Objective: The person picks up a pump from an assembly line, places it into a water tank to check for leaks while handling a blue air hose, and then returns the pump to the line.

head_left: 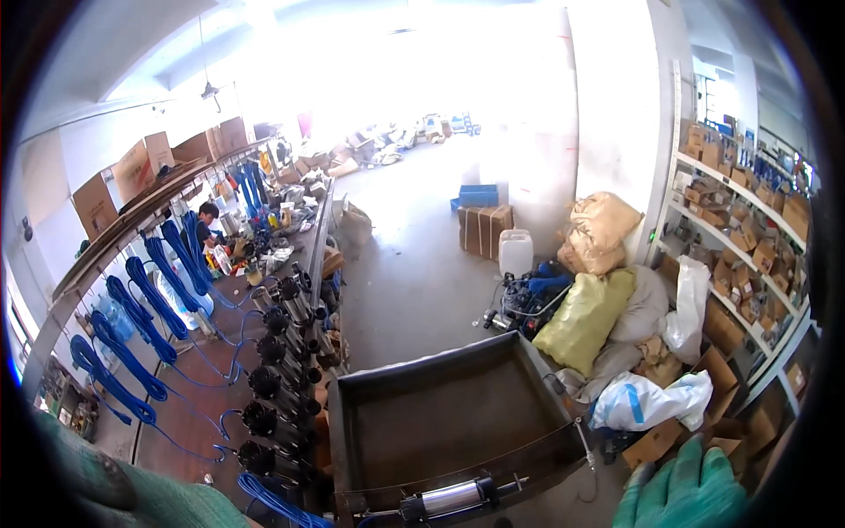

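Observation:
My left hand (132,497) wears a green knit glove and shows at the lower left edge, over the workbench; its fingers are cut off by the frame. My right hand (691,488), also in a green glove, comes in at the lower right with fingers spread and holds nothing. Between them stands a large dark metal tray (348,422), empty inside. A silver and black cylinder (449,500) lies along the tray's near edge. Neither hand touches the tray or the cylinder.
A row of black pump-like units (273,370) with blue coiled hoses (132,334) lines the brown bench at left. A person (208,220) works at the far end. Sacks (585,317), a white canister (515,251) and cardboard boxes sit right, beside shelving (748,238).

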### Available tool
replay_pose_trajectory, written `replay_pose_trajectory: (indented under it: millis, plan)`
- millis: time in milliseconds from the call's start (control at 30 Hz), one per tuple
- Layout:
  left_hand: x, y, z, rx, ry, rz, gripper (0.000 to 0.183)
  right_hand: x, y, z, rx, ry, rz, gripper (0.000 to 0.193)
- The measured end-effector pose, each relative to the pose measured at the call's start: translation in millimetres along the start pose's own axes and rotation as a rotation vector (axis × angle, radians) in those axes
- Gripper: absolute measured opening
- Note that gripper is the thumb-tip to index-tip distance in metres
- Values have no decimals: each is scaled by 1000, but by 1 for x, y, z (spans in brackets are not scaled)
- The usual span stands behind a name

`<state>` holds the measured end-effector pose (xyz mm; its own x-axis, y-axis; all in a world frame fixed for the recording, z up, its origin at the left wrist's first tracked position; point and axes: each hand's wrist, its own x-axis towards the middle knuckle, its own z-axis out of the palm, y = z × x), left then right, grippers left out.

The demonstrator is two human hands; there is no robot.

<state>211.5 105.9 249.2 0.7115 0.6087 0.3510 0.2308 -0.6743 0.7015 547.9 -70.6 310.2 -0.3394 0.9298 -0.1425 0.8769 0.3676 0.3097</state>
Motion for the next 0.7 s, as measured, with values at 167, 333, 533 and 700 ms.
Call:
replay_pose_trajectory:
  millis: [167,333,533,700]
  plan:
    - [-10,0,-2,11,5,-12,33,3,-4,2,-22,12,-8,24]
    - [-6,6,-2,24,2,-34,32,3,-2,4,-29,63,-7,24]
    - [0,10,-1,29,7,-49,32,-1,-3,3,-58,93,18,25]
    - [-12,14,2,32,14,-65,32,-4,-6,1,-87,97,-10,26]
